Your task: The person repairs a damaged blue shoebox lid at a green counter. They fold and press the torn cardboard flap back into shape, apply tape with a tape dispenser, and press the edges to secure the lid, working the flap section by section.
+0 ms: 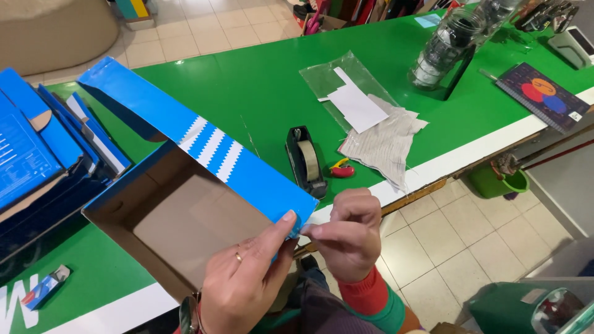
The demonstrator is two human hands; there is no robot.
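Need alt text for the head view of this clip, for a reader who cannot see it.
A person's left hand and right hand pinch the near corner of an open blue cardboard box resting on a green table. Behind it sit a black tape dispenser, crumpled paper and a glass jar; more blue boxes lie at the left.

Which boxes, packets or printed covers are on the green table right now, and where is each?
Open cardboard box: centre, blue outside with white zigzag stripes, brown inside; left hand and right hand at its near corner.
Stacked blue boxes: far left, flattened.
Clear plastic sleeve: centre back, under white paper.
Notebook: right edge, dark cover with coloured circles.
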